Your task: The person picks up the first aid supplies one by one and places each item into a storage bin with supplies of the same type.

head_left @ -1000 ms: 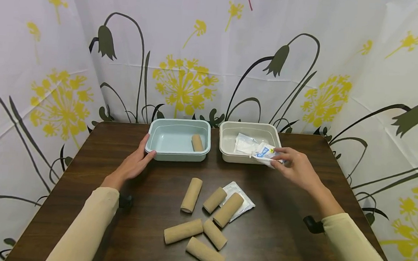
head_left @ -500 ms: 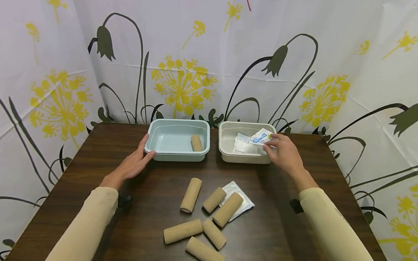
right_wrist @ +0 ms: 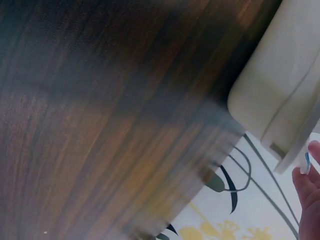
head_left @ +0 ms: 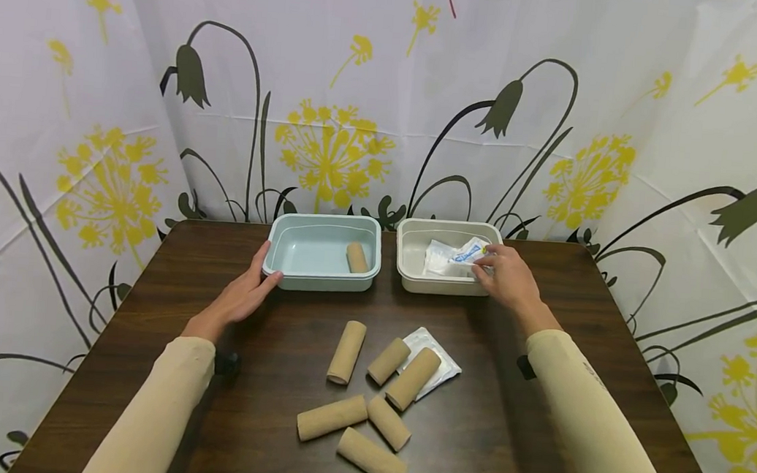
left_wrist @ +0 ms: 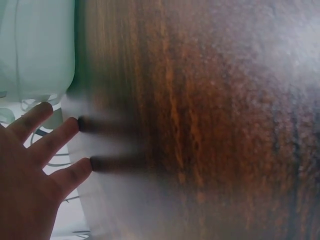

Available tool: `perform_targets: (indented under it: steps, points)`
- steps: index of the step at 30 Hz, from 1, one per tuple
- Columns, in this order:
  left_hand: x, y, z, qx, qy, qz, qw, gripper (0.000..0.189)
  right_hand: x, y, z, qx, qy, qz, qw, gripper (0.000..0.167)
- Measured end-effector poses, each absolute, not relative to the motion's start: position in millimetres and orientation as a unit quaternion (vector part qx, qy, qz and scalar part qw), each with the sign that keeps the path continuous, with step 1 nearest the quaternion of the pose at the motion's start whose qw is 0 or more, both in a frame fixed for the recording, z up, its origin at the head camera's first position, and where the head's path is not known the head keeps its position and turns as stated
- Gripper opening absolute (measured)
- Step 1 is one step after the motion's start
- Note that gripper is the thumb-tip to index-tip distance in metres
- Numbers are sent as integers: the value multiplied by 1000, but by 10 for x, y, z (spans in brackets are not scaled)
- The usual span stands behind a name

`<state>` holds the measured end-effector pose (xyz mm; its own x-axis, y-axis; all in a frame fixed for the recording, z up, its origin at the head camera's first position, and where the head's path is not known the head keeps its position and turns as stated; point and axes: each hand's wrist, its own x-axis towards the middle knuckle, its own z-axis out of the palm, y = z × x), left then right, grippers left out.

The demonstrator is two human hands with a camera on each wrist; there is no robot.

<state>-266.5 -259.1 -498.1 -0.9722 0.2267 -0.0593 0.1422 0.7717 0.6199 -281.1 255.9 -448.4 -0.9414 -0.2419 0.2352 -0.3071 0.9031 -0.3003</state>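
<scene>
My right hand (head_left: 512, 281) is over the right edge of the beige bin (head_left: 444, 287), pinching a white packet with blue print (head_left: 470, 251) between thumb and fingers. The packet overlaps another white packet (head_left: 439, 259) inside the bin. In the right wrist view, a sliver of the pinched packet (right_wrist: 306, 162) shows at the fingertips, beside the bin's wall. My left hand (head_left: 242, 296) rests against the near left corner of the pale blue bin (head_left: 325, 284), thumb at its rim. Its fingers appear straight and spread in the left wrist view. One cardboard tube (head_left: 357, 258) lies in the blue bin.
Several cardboard tubes (head_left: 331, 418) lie scattered on the dark wooden table (head_left: 470, 433). A flat white packet (head_left: 444, 373) lies partly beneath two of them. A white flower-print curtain (head_left: 376, 82) hangs behind the table.
My right hand has moved left and inward with the packet, from the beige bin's near right corner to over its inside. My left hand stays at the blue bin.
</scene>
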Motion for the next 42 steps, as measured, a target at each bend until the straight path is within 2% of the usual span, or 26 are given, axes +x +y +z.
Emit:
perform_targets:
  steps: [14, 20, 24, 30, 42]
  points:
    - [-2677, -2580, -4963, 99, 940, 319, 66, 79, -2872, 2597, -4615, 165, -960, 199, 112, 31]
    - [-2679, -2583, -4970, 99, 940, 320, 67, 79, -2844, 2615, -4606, 147, -966, 203, 65, 38]
    - [-2672, -2583, -4973, 100, 940, 319, 65, 78, -2849, 2629, -4640, 171, -968, 179, 30, 42]
    - [-2659, -2585, -4958, 104, 940, 319, 59, 77, -2855, 2612, -4721, 217, -967, 131, 23, 49]
    - [-2648, -2570, -4945, 99, 941, 318, 63, 77, -2871, 2582, -4707, 199, -971, 130, 6, 55]
